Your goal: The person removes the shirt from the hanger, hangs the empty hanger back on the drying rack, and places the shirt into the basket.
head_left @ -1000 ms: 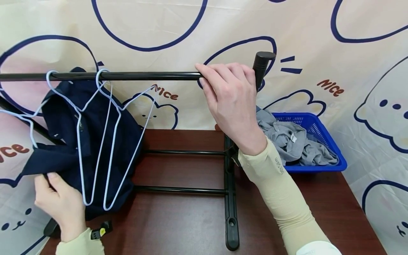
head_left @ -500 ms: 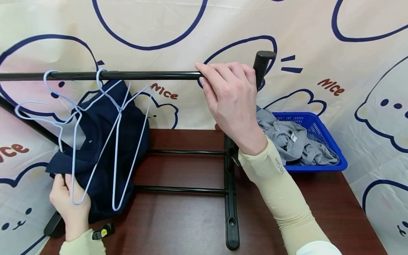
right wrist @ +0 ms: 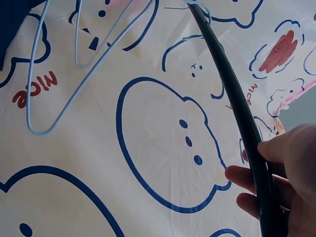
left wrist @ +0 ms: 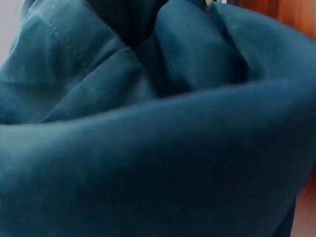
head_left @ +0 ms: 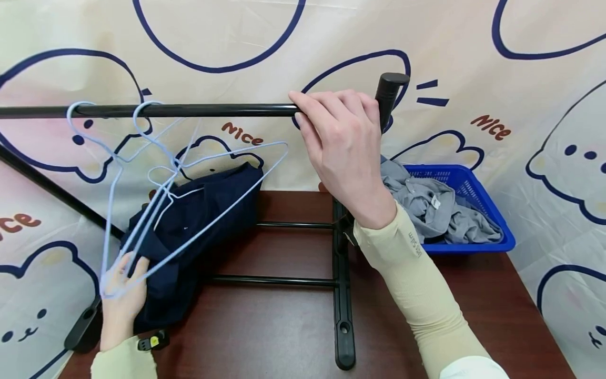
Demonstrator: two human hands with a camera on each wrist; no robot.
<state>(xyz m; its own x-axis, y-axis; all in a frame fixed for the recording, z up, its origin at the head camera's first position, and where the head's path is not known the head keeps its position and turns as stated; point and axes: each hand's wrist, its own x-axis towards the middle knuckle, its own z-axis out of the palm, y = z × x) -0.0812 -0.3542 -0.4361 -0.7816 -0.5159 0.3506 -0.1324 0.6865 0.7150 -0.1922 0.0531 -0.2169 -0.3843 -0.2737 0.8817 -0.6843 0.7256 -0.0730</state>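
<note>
In the head view, my left hand pinches the edge of a navy garment, which is bunched and slants up to the right. A pale blue hanger pokes its hook end out of the cloth. Two more hangers dangle from the rail: one wire hanger at left and another hanger beside it, their wires crossing in front of my left hand. My right hand grips the black rail near its right end. Navy cloth fills the left wrist view, hiding the left fingers.
A blue basket with grey clothing stands at the right on the brown table. The rack's black foot and two lower bars lie on the tabletop. A patterned curtain hangs behind.
My left hand has moved right and slightly down with the navy garment and its hanger, now lower below the rail. The hanging hangers have swung and crossed. My right hand stays on the rail.
</note>
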